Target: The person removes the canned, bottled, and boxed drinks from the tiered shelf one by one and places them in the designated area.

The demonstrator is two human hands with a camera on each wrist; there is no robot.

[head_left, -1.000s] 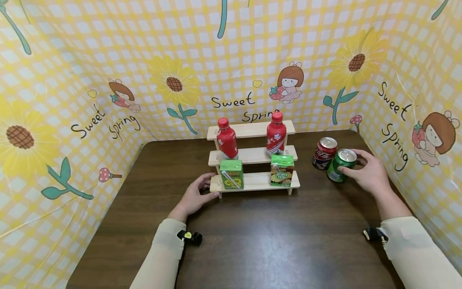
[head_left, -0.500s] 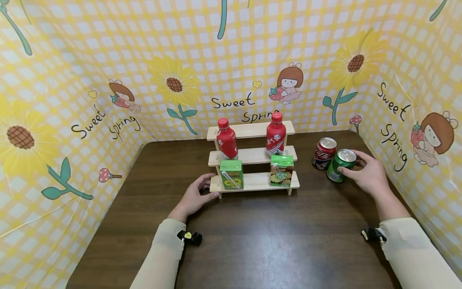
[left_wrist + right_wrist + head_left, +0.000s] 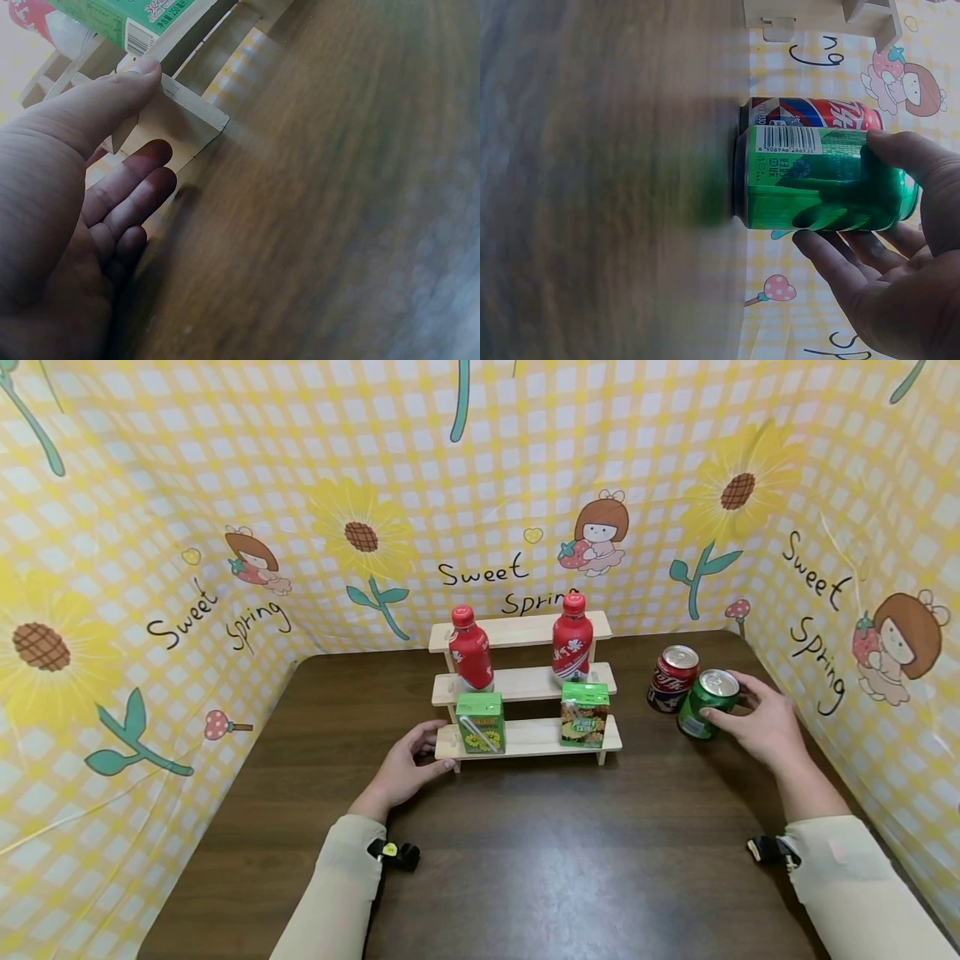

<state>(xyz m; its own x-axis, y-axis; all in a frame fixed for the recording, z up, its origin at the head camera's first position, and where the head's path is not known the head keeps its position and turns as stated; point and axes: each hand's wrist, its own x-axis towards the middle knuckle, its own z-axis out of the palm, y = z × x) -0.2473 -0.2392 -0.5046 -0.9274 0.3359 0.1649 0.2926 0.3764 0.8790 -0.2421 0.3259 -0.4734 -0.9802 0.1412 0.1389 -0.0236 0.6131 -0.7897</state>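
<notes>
In the head view a three-step wooden display shelf (image 3: 534,740) stands mid-table. My left hand (image 3: 405,767) holds the left end of its lowest step, thumb at the front edge and fingers around the side. In the left wrist view the thumb lies against the board's end (image 3: 196,101). On the right, my right hand (image 3: 761,718) grips a green soda can (image 3: 707,705), thumb on the near side and fingers behind. The can stands upright on the table. Close behind it, a dark red soda can (image 3: 673,679) overlaps it in the right wrist view.
Two green juice boxes, one at the left (image 3: 482,723) and one at the right (image 3: 585,716), stand on the lowest step. Two red bottles, left (image 3: 471,647) and right (image 3: 573,639), stand on the middle step. Yellow checked cloth (image 3: 480,468) encloses the brown table (image 3: 525,860).
Both hands keep their places on the shelf and the green can. The right forearm has shifted very slightly left.
</notes>
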